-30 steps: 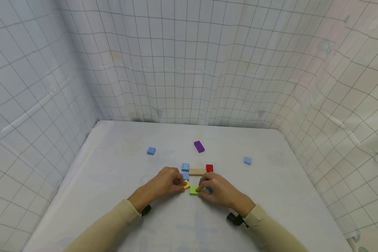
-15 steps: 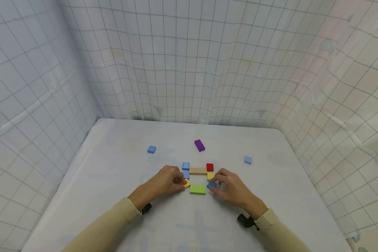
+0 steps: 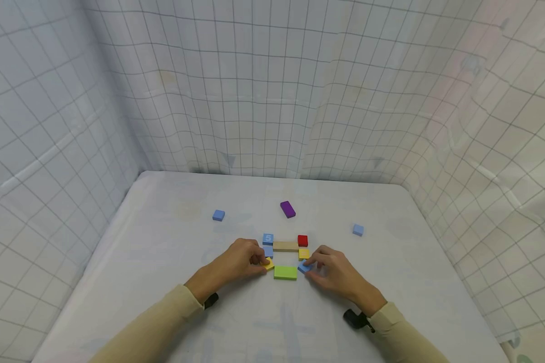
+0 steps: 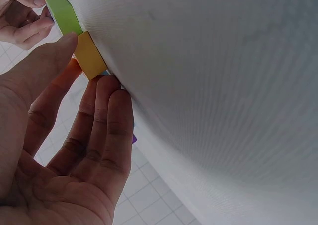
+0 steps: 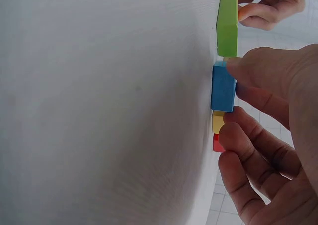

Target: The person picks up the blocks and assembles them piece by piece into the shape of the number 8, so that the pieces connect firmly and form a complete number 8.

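My left hand (image 3: 242, 261) pinches a yellow block (image 4: 90, 56) between thumb and index finger, its other fingers loosely bent beside it. The yellow block sits tilted at the left end of a flat lime-green block (image 3: 285, 273). At the other end, my right hand (image 3: 333, 269) pinches a blue block (image 5: 223, 87) by thumb and index finger, also turned at an angle. Behind it lie a second yellow block (image 3: 304, 254) and a red block (image 3: 303, 240). A light wooden strip (image 3: 285, 246) runs from the red block towards a blue block with a white 5 (image 3: 268, 238). A plain blue block (image 3: 268, 251) lies just in front of that one.
Farther back on the white-covered table (image 3: 172, 201) lie a purple block (image 3: 288, 209), a loose blue block (image 3: 218, 215) to the left and another blue block (image 3: 358, 230) to the right. Grid-patterned curtains (image 3: 272, 101) enclose the back and sides.
My right hand has moved right, off the lime-green block to the blue block, uncovering the second yellow one. The blue block has turned slightly. My left hand stays on its yellow block.
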{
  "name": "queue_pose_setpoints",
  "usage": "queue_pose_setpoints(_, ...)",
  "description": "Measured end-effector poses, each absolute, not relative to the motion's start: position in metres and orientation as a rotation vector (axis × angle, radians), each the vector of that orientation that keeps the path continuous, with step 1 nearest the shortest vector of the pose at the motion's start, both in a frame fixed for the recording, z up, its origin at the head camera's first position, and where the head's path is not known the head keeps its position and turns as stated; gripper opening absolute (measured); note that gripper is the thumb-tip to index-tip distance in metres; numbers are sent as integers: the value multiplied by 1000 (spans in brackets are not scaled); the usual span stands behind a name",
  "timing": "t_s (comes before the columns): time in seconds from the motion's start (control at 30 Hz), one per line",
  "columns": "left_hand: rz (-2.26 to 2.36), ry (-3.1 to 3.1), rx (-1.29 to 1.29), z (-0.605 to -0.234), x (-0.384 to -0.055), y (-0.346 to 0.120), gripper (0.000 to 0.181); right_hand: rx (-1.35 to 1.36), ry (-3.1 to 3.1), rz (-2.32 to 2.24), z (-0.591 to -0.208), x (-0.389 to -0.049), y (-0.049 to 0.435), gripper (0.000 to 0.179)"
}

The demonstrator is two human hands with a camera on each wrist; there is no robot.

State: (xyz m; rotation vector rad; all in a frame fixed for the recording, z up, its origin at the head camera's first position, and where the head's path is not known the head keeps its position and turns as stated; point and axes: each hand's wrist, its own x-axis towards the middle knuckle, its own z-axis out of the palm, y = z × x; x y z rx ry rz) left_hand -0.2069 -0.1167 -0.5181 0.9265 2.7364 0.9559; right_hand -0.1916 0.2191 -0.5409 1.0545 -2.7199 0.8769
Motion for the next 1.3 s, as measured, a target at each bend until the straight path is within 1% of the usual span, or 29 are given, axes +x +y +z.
queue_pose_setpoints(0.37,955,2738,922,-519,-207,-117,10,1090,-2704,858,-540,-193,217,20)
queue_pose_setpoints(0.93,963,2732,936,-522,-208,-119,12,1069,-2691,838,-540,-191,212,20)
queue_pose_setpoints(1.17,955,2734,918,-521,-208,-118,12,1011,-2789,720,-535,-186,200,31)
queue_pose_setpoints(1.3,955,2734,919,-520,-207,-118,13,1013,-2806,670,-534,-185,196,32)
